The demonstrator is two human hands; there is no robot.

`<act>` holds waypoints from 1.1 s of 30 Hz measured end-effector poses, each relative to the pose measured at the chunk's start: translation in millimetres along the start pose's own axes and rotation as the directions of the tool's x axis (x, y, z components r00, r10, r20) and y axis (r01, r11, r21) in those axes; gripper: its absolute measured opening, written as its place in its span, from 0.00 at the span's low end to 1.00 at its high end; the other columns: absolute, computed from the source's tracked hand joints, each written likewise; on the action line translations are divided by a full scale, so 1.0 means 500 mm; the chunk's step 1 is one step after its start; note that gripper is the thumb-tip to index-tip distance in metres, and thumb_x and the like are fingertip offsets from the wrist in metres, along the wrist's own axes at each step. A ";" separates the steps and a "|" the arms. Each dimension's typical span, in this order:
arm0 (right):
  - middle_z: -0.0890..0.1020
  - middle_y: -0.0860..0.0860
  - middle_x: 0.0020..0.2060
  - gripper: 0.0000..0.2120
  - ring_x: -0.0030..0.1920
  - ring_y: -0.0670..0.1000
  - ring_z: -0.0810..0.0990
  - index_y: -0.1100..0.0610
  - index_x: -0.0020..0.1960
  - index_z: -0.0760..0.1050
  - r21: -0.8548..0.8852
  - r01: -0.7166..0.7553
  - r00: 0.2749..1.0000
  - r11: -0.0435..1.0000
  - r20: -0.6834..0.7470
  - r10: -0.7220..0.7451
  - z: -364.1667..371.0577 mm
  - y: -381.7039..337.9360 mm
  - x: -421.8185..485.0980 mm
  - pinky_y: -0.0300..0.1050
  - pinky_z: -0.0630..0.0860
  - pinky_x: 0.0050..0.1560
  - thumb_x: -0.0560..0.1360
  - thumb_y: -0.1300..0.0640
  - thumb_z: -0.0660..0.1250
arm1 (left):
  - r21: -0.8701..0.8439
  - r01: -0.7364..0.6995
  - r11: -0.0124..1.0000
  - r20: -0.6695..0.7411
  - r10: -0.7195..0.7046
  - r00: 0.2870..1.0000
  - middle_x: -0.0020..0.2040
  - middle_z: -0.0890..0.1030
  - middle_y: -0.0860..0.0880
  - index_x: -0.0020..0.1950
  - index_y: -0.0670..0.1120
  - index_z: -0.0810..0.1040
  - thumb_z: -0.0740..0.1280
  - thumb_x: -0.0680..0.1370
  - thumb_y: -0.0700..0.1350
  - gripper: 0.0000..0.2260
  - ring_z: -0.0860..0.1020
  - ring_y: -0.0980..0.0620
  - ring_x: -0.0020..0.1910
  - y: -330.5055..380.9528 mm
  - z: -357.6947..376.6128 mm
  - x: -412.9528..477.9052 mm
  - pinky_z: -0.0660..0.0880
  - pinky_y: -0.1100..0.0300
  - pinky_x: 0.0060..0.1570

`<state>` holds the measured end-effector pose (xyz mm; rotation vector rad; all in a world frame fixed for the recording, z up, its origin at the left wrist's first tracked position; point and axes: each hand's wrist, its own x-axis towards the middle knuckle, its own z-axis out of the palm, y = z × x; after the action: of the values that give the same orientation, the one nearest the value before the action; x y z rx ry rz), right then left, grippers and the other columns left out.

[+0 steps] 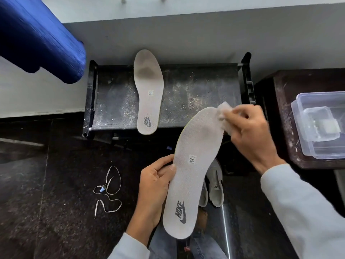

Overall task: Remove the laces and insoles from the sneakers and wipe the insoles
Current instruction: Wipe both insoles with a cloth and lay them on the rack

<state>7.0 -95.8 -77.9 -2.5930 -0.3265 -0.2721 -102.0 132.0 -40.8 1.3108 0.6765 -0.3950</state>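
My left hand grips the left edge of a pale grey insole, thumb on top, holding it lengthwise with the printed heel toward me. My right hand pinches a crumpled white wipe against the toe end of that insole. A second insole with a dark smudge at its toe lies flat on the dusty black rack. Loose white laces lie on the dark floor at the left. Two grey sneakers stand on the floor below the held insole, partly hidden by it.
A clear plastic box sits on a dark wooden stand at the right. A blue fabric object hangs at the upper left. A pale wall runs behind the rack. My knees in jeans show at the bottom.
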 end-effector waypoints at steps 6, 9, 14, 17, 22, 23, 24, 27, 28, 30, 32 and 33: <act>0.82 0.61 0.49 0.13 0.46 0.58 0.76 0.63 0.60 0.85 0.051 0.208 0.971 0.977 -0.128 -0.200 -0.046 -0.103 -0.031 0.43 0.74 0.50 0.78 0.69 0.68 | 0.016 -0.016 1.000 -0.025 0.016 1.000 0.44 0.88 0.44 0.57 0.47 0.83 0.64 0.80 0.34 0.12 0.86 0.50 0.40 0.002 0.004 0.001 0.83 0.60 0.39; 0.81 0.60 0.50 0.18 0.48 0.55 0.73 0.64 0.61 0.83 0.147 0.476 0.850 0.867 0.175 -0.497 -0.023 -0.131 -0.077 0.45 0.77 0.48 0.75 0.69 0.62 | 0.030 -0.029 0.999 -0.012 0.029 1.000 0.45 0.88 0.42 0.57 0.47 0.83 0.64 0.80 0.34 0.13 0.86 0.45 0.44 0.002 0.002 0.001 0.82 0.57 0.44; 0.81 0.61 0.49 0.12 0.47 0.59 0.75 0.60 0.57 0.86 0.009 0.244 0.960 0.970 0.142 -0.242 0.017 -0.011 -0.011 0.51 0.80 0.48 0.75 0.68 0.73 | 0.065 -0.031 0.997 0.002 0.030 1.000 0.46 0.88 0.46 0.57 0.48 0.83 0.64 0.80 0.34 0.12 0.86 0.48 0.46 -0.002 -0.016 -0.005 0.83 0.59 0.46; 0.81 0.64 0.49 0.11 0.48 0.65 0.77 0.63 0.58 0.85 -0.102 -0.013 1.000 0.995 -0.017 0.011 -0.001 0.034 0.041 0.56 0.81 0.49 0.76 0.70 0.72 | 0.064 -0.019 0.998 -0.002 0.019 1.000 0.46 0.88 0.46 0.57 0.47 0.83 0.64 0.80 0.34 0.12 0.86 0.49 0.46 -0.008 -0.025 -0.008 0.83 0.60 0.45; 0.80 0.62 0.52 0.16 0.50 0.58 0.75 0.64 0.66 0.81 -0.045 0.116 0.984 0.992 -0.128 -0.120 -0.030 -0.043 0.016 0.39 0.71 0.55 0.80 0.68 0.65 | 0.070 -0.026 0.997 -0.024 0.027 0.999 0.45 0.88 0.46 0.56 0.49 0.83 0.64 0.80 0.34 0.13 0.86 0.48 0.44 -0.007 -0.025 -0.004 0.84 0.59 0.44; 0.80 0.62 0.51 0.18 0.50 0.57 0.74 0.64 0.67 0.80 -0.015 0.147 0.983 0.989 -0.107 -0.148 -0.024 -0.065 -0.002 0.41 0.72 0.55 0.79 0.69 0.64 | 0.068 -0.035 0.997 -0.025 0.037 0.999 0.45 0.88 0.46 0.56 0.49 0.83 0.64 0.80 0.34 0.13 0.86 0.48 0.44 -0.006 -0.024 -0.001 0.83 0.59 0.44; 0.80 0.61 0.51 0.19 0.49 0.56 0.73 0.64 0.67 0.80 0.020 0.159 0.985 0.987 -0.068 -0.157 -0.013 -0.083 -0.021 0.40 0.71 0.54 0.77 0.70 0.64 | 0.063 -0.046 0.997 -0.024 0.048 0.999 0.45 0.88 0.46 0.57 0.48 0.83 0.64 0.80 0.34 0.13 0.86 0.48 0.44 -0.003 -0.022 0.002 0.83 0.59 0.44; 0.79 0.58 0.52 0.20 0.50 0.54 0.72 0.62 0.64 0.81 0.117 0.149 0.980 0.982 0.112 -0.162 0.024 -0.132 -0.082 0.41 0.74 0.53 0.75 0.67 0.61 | 0.016 -0.065 0.998 -0.027 0.065 0.998 0.45 0.88 0.43 0.57 0.46 0.83 0.64 0.80 0.33 0.13 0.85 0.48 0.43 0.003 -0.014 0.011 0.82 0.59 0.43; 0.77 0.56 0.53 0.20 0.51 0.55 0.72 0.62 0.62 0.82 0.152 0.148 0.972 0.977 0.162 -0.172 0.031 -0.150 -0.105 0.44 0.75 0.52 0.74 0.64 0.60 | -0.002 -0.071 0.997 -0.037 0.071 0.997 0.46 0.88 0.43 0.57 0.45 0.83 0.64 0.80 0.32 0.13 0.85 0.48 0.43 0.005 -0.012 0.016 0.82 0.60 0.42; 0.75 0.53 0.53 0.20 0.52 0.54 0.73 0.61 0.60 0.82 0.207 0.160 0.947 0.965 0.245 -0.210 0.031 -0.187 -0.153 0.45 0.78 0.50 0.73 0.61 0.58 | -0.030 -0.073 0.997 -0.072 0.070 0.995 0.46 0.88 0.42 0.58 0.44 0.82 0.64 0.80 0.32 0.12 0.85 0.47 0.43 0.004 -0.011 0.024 0.82 0.59 0.43; 0.77 0.53 0.51 0.21 0.51 0.53 0.73 0.58 0.59 0.81 0.263 0.191 0.897 0.946 0.344 -0.277 0.019 -0.221 -0.200 0.45 0.80 0.46 0.71 0.62 0.58 | -0.053 -0.065 0.996 -0.115 0.059 0.992 0.46 0.87 0.41 0.57 0.44 0.82 0.64 0.80 0.32 0.12 0.84 0.46 0.44 0.003 -0.013 0.033 0.82 0.55 0.45; 0.78 0.52 0.50 0.20 0.50 0.52 0.73 0.56 0.58 0.81 0.303 0.220 0.859 0.927 0.390 -0.331 0.013 -0.233 -0.219 0.45 0.79 0.45 0.70 0.64 0.58 | -0.060 -0.062 0.996 -0.132 0.054 0.990 0.47 0.87 0.40 0.57 0.44 0.82 0.64 0.80 0.33 0.12 0.84 0.45 0.44 0.004 -0.014 0.037 0.82 0.53 0.46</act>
<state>-129.1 -14.3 -57.3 -2.3272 -0.8450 0.2505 -88.4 141.1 -52.3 1.2999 0.7525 -0.2398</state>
